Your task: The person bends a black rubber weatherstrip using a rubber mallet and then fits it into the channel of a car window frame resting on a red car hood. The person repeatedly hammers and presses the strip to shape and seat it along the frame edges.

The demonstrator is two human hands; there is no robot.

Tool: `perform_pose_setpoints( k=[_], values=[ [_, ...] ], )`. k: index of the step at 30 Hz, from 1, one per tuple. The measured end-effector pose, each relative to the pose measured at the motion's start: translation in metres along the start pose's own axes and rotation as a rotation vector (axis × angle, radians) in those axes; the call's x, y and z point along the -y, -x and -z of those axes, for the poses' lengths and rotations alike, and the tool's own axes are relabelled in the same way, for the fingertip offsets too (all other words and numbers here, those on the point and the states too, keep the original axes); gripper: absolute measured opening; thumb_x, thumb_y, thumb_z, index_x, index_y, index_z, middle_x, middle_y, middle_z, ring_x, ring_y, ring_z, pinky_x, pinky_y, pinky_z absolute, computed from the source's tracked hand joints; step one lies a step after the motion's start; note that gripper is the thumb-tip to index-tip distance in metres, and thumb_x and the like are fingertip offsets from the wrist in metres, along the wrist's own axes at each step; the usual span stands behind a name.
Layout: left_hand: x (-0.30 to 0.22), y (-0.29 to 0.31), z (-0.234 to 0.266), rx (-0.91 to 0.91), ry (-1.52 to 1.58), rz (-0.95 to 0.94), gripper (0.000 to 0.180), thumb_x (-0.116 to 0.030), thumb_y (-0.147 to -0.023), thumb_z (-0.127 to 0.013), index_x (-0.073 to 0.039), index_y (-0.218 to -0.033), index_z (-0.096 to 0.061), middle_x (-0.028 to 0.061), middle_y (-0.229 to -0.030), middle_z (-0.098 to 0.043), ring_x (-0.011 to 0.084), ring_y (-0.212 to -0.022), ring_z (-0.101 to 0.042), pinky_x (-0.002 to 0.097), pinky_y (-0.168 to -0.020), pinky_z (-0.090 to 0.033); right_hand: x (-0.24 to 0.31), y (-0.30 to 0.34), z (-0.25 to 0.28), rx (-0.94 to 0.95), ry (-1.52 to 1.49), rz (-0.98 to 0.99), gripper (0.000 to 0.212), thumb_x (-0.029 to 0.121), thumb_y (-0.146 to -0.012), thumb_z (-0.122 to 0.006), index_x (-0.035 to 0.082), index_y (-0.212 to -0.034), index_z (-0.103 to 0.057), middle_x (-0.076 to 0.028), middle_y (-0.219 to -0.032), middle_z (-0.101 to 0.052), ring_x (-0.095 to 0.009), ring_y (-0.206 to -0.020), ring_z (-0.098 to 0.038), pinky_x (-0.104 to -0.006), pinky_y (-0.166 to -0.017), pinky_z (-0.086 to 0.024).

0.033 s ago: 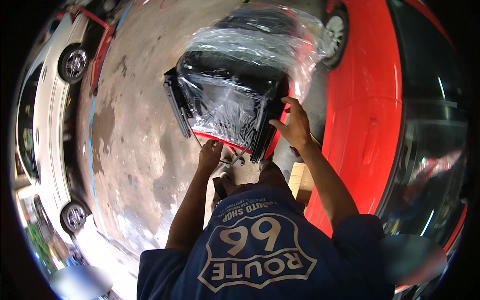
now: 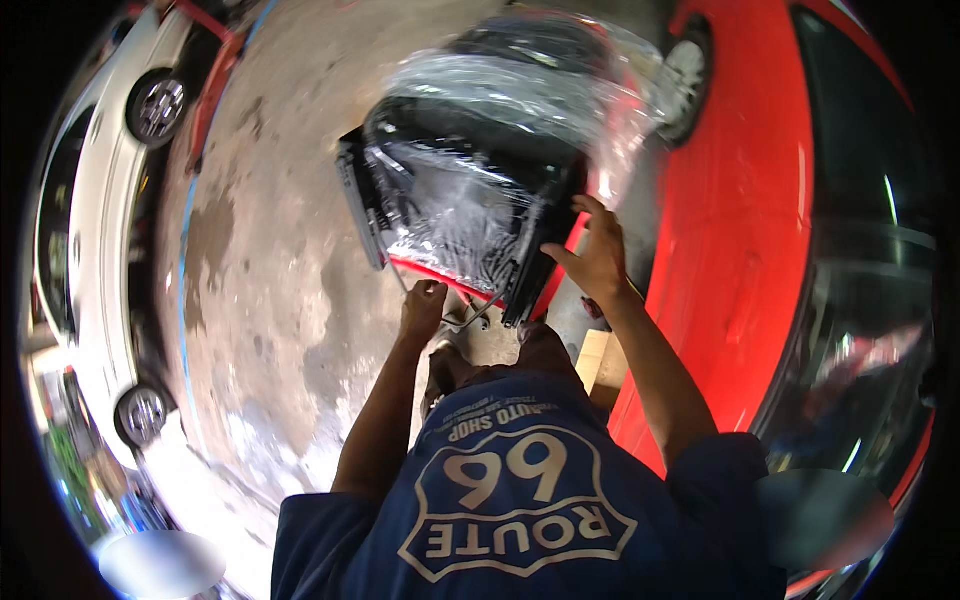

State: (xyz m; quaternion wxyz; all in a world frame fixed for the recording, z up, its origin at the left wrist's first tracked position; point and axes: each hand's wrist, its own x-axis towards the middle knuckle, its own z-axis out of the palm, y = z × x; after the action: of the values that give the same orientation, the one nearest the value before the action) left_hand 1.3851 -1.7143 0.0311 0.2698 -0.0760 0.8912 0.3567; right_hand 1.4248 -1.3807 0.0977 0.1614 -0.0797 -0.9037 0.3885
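A car seat point(image 2: 450, 215) in black and red, partly wrapped in clear plastic film point(image 2: 470, 80), is in front of me with its underside toward me. Black slide rails run along both sides, the left rail point(image 2: 362, 200) and the right rail point(image 2: 525, 280). A thin bent metal bar point(image 2: 485, 310) loops out at the seat's near edge. My left hand point(image 2: 424, 305) is closed around this bar's left part. Beside the right rail, my right hand point(image 2: 598, 250) has its thumb and fingers spread, the thumb at the seat's side; firm contact is hard to tell.
A red car point(image 2: 730, 200) stands close on my right, its wheel point(image 2: 685, 85) near the film. Far left is a white car point(image 2: 100, 240) beside a red metal frame point(image 2: 212, 100). A cardboard box point(image 2: 600, 360) sits by my right leg. Stained concrete floor point(image 2: 280, 200) lies between.
The whole view has shifted slightly, with the seat and cars appearing a little farther right. Both hands keep nearly the same places and poses at the seat.
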Motion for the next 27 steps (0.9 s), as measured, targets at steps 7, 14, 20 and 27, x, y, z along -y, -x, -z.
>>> perform_pose_setpoints(
  k=[7, 14, 20, 27],
  values=[
    [0.043, 0.01, -0.015, -0.011, 0.744, 0.733, 0.061, -0.049, -0.099, -0.058, -0.004, -0.14, -0.052, 0.0171, -0.124, -0.061, 0.0255, -0.093, -0.065, 0.0423, -0.07, -0.056, 0.02, -0.022, -0.021, -0.04, 0.293, 0.217, 0.073, 0.037, -0.072, -0.089, 0.004, -0.128, -0.055, -0.019, -0.124, -0.056, -0.042, -0.121, -0.047, -0.0543, -0.103, -0.038],
    [0.018, -0.02, 0.006, -0.424, 0.411, 0.139, 0.039, -0.034, -0.093, -0.069, 0.0, -0.111, -0.071, 0.0113, -0.096, -0.073, 0.0222, -0.088, -0.071, 0.0352, -0.076, -0.055, 0.012, -0.027, -0.019, 0.201, 0.152, 0.175, 0.061, 0.025, -0.081, -0.083, -0.001, -0.128, -0.052, -0.022, -0.12, -0.055, -0.044, -0.116, -0.049, -0.0537, -0.099, -0.042],
    [-0.057, -0.086, 0.081, -0.766, 0.104, -0.297, 0.079, -0.029, -0.079, -0.085, -0.004, -0.143, -0.045, 0.0247, -0.137, -0.052, 0.0395, -0.124, -0.057, 0.0462, -0.101, -0.051, 0.025, -0.032, -0.023, 0.229, 0.261, 0.117, 0.059, 0.023, -0.078, -0.082, 0.004, -0.127, -0.054, -0.018, -0.12, -0.057, -0.042, -0.114, -0.051, -0.0528, -0.096, -0.045],
    [-0.084, -0.159, 0.138, -0.616, -0.123, -0.477, 0.071, -0.03, -0.089, -0.075, -0.006, -0.146, -0.041, 0.0242, -0.132, -0.057, 0.0451, -0.122, -0.056, 0.0497, -0.104, -0.047, 0.043, -0.029, -0.043, 0.078, 0.372, -0.036, 0.05, 0.018, -0.072, -0.082, 0.007, -0.115, -0.059, -0.015, -0.111, -0.058, -0.04, -0.108, -0.053, -0.0522, -0.091, -0.047]
  ],
)
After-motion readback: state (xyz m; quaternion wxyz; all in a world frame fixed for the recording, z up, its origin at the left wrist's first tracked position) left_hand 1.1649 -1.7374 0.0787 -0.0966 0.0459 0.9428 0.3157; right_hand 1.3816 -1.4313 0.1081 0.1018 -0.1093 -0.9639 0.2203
